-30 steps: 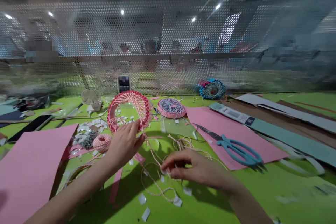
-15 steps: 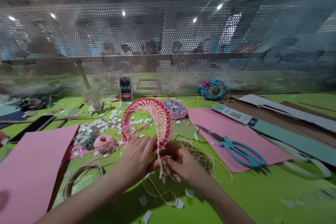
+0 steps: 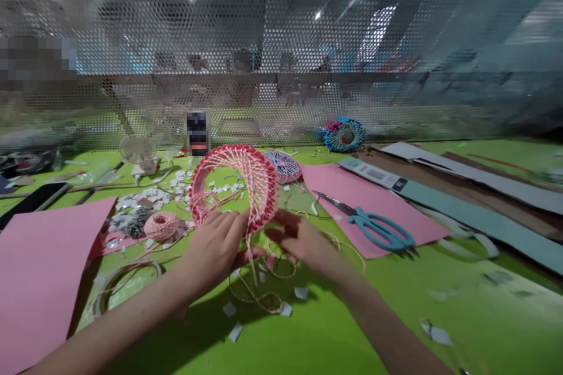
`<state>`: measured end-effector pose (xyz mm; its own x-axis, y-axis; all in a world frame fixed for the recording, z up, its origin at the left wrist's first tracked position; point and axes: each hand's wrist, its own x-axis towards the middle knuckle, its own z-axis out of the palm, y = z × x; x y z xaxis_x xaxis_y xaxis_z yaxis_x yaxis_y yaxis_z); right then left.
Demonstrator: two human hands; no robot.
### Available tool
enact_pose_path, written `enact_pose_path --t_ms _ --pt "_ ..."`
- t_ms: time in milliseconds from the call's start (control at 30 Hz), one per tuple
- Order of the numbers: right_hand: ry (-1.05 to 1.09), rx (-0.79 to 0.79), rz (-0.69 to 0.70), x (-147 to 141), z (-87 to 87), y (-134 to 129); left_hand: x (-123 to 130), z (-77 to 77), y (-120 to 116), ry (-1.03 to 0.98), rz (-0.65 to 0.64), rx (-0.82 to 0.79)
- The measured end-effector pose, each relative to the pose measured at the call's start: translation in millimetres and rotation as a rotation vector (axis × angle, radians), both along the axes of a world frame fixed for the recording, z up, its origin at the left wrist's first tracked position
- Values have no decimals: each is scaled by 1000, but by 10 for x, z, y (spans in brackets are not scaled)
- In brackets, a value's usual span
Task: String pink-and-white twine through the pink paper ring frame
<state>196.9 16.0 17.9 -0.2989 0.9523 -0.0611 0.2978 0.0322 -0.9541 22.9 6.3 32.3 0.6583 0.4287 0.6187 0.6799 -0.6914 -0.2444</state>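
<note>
While the left fingers [image 3: 231,225] grip the pink ring [image 3: 233,149], the right fingers [image 3: 285,234] are open near the hanging twine [image 3: 251,261].

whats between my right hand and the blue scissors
In the head view, loose twine and a pink card sheet lie between the right hand and the blue-handled scissors.

Craft workshop: green worktable [image 3: 444,328], paper scraps [image 3: 145,199], twine ball [image 3: 160,227], scissors [image 3: 373,228]
</note>
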Motion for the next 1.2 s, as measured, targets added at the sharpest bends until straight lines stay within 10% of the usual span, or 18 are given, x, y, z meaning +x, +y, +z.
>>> enact_pose_path --t_ms 167,467,633,733,1033,1200 --pt "341 -94 113 -145 -56 -58 11 5 -14 -5 -41 -20" --pt "-529 221 -449 389 -73 223 -4 49 14 5 0 0" --pt "-18 -34 51 -52 -25 -12 14 0 7 14 3 -27" --pt "253 -107 115 -180 -46 -69 15 -16 4 21 -10 -32" --pt "-33 167 -654 665 -75 382 -113 32 132 41 144 27" --pt "-110 138 -406 315 -30 187 -80 34 87 44 104 10"
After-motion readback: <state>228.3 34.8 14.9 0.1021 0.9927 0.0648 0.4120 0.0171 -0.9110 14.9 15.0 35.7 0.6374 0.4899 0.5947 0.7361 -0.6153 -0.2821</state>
